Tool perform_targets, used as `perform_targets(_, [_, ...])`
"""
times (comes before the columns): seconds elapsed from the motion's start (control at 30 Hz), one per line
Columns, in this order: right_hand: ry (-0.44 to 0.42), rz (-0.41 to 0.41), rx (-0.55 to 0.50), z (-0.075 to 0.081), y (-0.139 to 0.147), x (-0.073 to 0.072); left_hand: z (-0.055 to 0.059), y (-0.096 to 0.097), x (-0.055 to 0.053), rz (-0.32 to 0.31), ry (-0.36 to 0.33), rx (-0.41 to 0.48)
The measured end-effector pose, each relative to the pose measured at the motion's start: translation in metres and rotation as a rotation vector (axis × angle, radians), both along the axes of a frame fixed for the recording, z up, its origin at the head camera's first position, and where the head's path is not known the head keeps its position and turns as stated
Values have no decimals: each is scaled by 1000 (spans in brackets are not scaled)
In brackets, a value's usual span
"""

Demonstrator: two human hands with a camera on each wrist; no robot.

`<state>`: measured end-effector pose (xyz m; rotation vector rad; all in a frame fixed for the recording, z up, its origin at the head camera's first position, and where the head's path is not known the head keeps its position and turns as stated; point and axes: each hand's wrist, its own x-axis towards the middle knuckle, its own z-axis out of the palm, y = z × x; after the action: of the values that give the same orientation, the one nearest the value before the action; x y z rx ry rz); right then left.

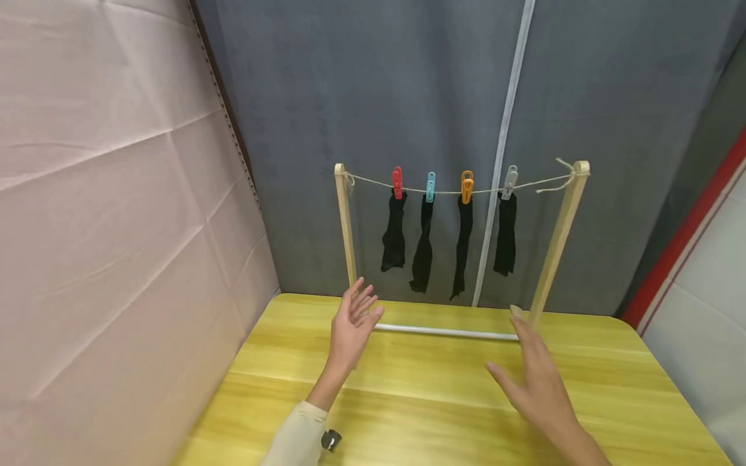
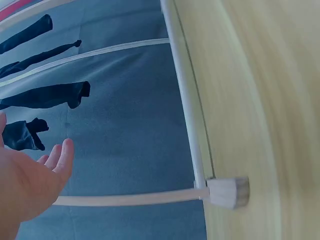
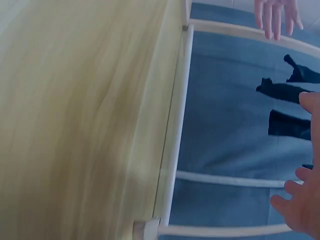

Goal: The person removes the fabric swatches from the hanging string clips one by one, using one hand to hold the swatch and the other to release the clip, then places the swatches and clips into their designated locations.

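Black socks hang in a row from a string (image 1: 368, 180), each under its own clothespin: red (image 1: 397, 183), blue (image 1: 430, 188), orange (image 1: 467, 188) and grey (image 1: 509, 182). My left hand (image 1: 352, 327) is raised beside the foot of the left wooden post (image 1: 344, 220), fingers spread and holding nothing. Its palm also shows in the left wrist view, close to the lower end of a sock (image 2: 22, 135). Near the right post (image 1: 559, 239), my right hand (image 1: 539, 382) hovers over the table with thumb and fingers apart, empty.
A white bar (image 1: 443, 334) joins the posts low down, along the back of the yellow wood-grain table (image 1: 431, 388). Behind the rack hangs a grey curtain (image 1: 373, 84). Pale cloth (image 1: 116, 226) walls the left side, and a red-edged white panel (image 1: 711, 310) stands at right.
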<state>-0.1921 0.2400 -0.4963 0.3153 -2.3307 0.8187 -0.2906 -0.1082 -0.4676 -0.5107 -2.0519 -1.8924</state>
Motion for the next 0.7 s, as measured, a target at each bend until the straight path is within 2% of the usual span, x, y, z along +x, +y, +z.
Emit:
perform_targets(0.1, [10, 6, -6, 2, -10, -3, 3, 6, -6, -12, -40, 59])
perform_targets(0.3, [34, 19, -4, 6, -27, -9, 12, 18, -17, -90, -144, 213])
perform_targets(0.5, [30, 61, -12, 6, -44, -8, 22, 28, -30, -182, -279, 449])
perform_targets(0.57, [53, 69, -11, 7, -49, -8, 25, 31, -36, -207, -319, 503])
perform_targets(0.7, [103, 92, -16, 10, -56, -11, 31, 36, -50, -223, -351, 574])
